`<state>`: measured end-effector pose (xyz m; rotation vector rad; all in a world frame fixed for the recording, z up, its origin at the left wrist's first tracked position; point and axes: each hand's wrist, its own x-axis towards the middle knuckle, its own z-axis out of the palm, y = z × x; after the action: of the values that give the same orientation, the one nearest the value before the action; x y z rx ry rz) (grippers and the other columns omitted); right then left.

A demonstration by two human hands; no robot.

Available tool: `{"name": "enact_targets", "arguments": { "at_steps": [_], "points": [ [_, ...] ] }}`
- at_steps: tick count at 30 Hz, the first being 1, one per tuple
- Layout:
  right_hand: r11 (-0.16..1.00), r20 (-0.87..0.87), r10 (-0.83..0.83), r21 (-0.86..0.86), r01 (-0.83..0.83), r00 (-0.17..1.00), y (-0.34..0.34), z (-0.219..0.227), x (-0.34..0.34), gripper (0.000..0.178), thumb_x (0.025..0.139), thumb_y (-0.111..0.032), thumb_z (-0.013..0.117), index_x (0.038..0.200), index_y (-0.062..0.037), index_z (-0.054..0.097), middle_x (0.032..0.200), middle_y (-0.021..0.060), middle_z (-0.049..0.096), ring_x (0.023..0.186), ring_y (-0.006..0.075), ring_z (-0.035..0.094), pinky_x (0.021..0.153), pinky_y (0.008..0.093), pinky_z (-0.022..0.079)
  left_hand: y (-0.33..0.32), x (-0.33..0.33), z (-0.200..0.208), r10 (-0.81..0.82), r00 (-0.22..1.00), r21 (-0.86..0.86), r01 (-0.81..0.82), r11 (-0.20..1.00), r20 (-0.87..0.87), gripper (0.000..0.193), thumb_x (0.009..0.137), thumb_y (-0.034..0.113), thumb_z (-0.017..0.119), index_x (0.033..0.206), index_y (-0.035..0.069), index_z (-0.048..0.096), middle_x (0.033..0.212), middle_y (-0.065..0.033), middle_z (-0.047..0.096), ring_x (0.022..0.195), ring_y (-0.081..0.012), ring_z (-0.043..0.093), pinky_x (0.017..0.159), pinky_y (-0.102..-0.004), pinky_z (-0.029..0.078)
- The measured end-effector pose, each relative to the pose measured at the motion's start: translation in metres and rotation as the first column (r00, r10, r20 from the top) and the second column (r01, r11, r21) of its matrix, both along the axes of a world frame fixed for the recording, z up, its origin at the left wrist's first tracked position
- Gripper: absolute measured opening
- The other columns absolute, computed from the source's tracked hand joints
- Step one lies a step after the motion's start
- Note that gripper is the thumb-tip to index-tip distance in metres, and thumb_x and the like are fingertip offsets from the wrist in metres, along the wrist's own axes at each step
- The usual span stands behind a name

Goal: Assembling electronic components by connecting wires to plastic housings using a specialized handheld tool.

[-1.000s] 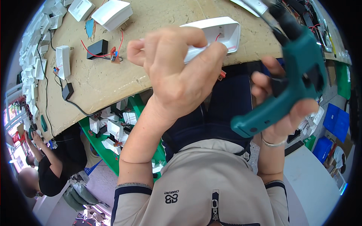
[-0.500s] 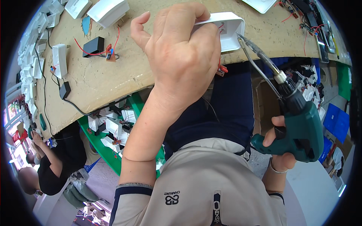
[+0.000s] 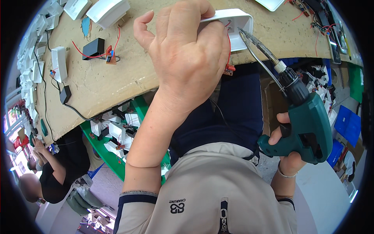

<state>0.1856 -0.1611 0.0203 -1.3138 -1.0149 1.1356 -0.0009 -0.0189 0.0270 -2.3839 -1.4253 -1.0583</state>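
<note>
My left hand (image 3: 187,62) is closed on a white plastic housing (image 3: 244,24) at the table's near edge, with its open side toward me. A red wire (image 3: 228,48) runs out of the housing to a small circuit board (image 3: 230,70) hanging below my fingers. My right hand (image 3: 290,163) grips a green soldering gun (image 3: 318,124), one finger at its black trigger. The gun's hot tip (image 3: 249,36), with a thin metal feed tube beside it, points into the housing's opening near its inner wall. My left fingertips and what they press inside are partly hidden.
On the table at left lie a black box (image 3: 93,48) wired to a small board, a white adapter housing (image 3: 59,64) and a cable. Rows of white housings (image 3: 29,66) line the far left. A green bin (image 3: 113,156) of parts sits below. Another person (image 3: 58,167) works at left.
The soldering gun has moved up and slightly left, so its tip reaches farther into the housing. My left hand stays on the housing, almost unmoved.
</note>
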Motion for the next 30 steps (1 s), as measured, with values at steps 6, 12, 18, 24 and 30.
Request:
{"name": "enact_targets", "arguments": {
  "at_steps": [6,12,18,24,30],
  "points": [
    [0.999,0.01,0.029,0.021,-0.029,1.0,0.0,-0.002,0.0,0.085,0.063,-0.055,0.066,0.118,0.0044,0.039,0.105,0.021,0.053,0.061,0.0148,0.059,0.051,0.0209,0.049,0.0,0.0,0.001,0.005,1.0,-0.023,-0.004,1.0,0.021,0.015,0.058,0.002,0.063,0.072,0.0,0.06,0.08,-0.0072,0.051,0.071,-0.0197,0.047,0.068,-0.0358,0.029],
    [1.0,0.024,0.013,-0.013,-0.012,1.0,0.003,0.001,-0.005,0.087,0.062,-0.057,0.066,0.117,0.0044,0.039,0.103,0.0205,0.054,0.061,0.0144,0.059,0.05,0.0206,0.049,0.0,0.001,0.001,-0.003,1.0,0.005,0.003,1.0,-0.011,0.015,0.057,0.0,0.062,0.072,-0.001,0.059,0.08,-0.0079,0.051,0.072,-0.0199,0.048,0.067,-0.0349,0.029],
    [0.998,0.067,-0.027,-0.056,0.031,0.997,0.008,0.005,-0.013,0.09,0.06,-0.061,0.064,0.118,0.004,0.039,0.101,0.0191,0.055,0.061,0.0134,0.059,0.049,0.0194,0.048,0.001,0.002,0.0,-0.034,0.999,0.041,0.035,0.999,-0.002,0.015,0.056,-0.003,0.061,0.071,-0.003,0.058,0.08,-0.0111,0.05,0.07,-0.0227,0.047,0.063,-0.0335,0.032],
    [0.997,0.071,-0.051,-0.057,0.055,0.996,0.01,0.005,-0.016,0.09,0.059,-0.059,0.065,0.118,0.0037,0.039,0.099,0.0181,0.055,0.062,0.0133,0.059,0.049,0.0197,0.048,0.002,0.001,0.0,-0.057,0.998,0.042,0.057,0.998,0.009,0.015,0.057,-0.005,0.06,0.071,-0.003,0.057,0.08,-0.0124,0.049,0.069,-0.0242,0.046,0.061,-0.0333,0.034],
    [0.996,0.032,-0.067,-0.057,0.069,0.997,0.012,0.007,-0.018,0.088,0.059,-0.055,0.068,0.117,0.0042,0.039,0.097,0.0179,0.055,0.063,0.0141,0.059,0.051,0.0202,0.049,0.002,0.0,0.001,-0.066,0.998,0.027,0.066,0.997,0.012,0.014,0.058,-0.005,0.06,0.071,-0.004,0.056,0.08,-0.0128,0.049,0.069,-0.0247,0.046,0.06,-0.0333,0.035]
  ]
}}
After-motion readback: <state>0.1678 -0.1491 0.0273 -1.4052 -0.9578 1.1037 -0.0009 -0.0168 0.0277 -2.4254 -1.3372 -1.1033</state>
